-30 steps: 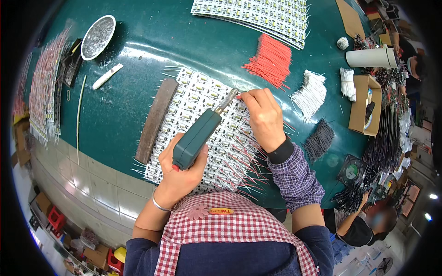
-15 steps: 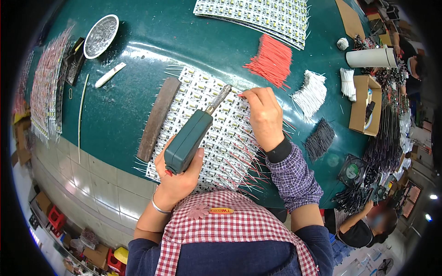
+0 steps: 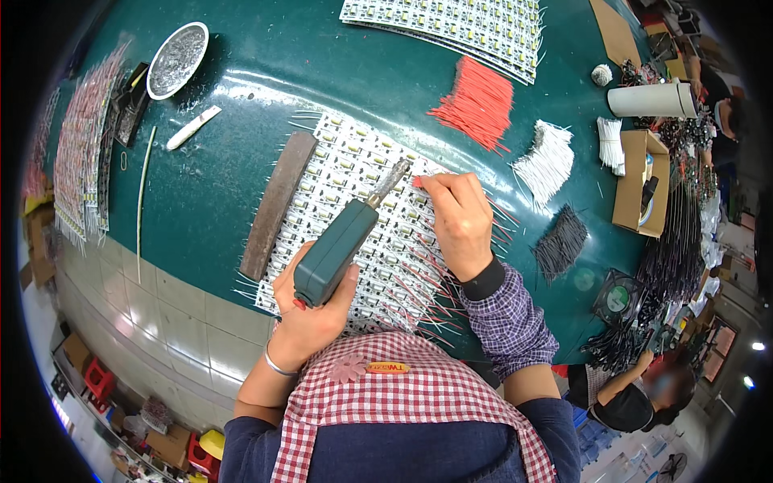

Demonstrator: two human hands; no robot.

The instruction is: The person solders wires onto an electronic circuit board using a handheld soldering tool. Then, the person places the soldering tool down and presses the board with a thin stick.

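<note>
My left hand [image 3: 312, 320] is wrapped round a dark green soldering gun [image 3: 334, 253]. Its metal tip points up and right, over a white panel of small circuit boards [image 3: 345, 177]. Close to that tip, my right hand [image 3: 463, 225] is pinched with a bit of red wire [image 3: 418, 182] showing at the fingertips; how many wires it holds is hidden. Red and white wires stick out along the panel's right edge, near my right wrist. A dark, worn flat bar [image 3: 278, 208] lies across the panel's left side.
Bundles of red wires [image 3: 475, 103], white wires [image 3: 544, 165] and black wires [image 3: 561, 243] lie to the right. More board panels [image 3: 451, 24] are stacked at the back. A white bowl [image 3: 178, 61] stands far left. A cardboard box [image 3: 638, 185] and a small fan [image 3: 616, 298] sit right.
The soldering gun's tip has shifted slightly right and down. My right hand has come a little nearer to me, still pinching the red wire over the panel.
</note>
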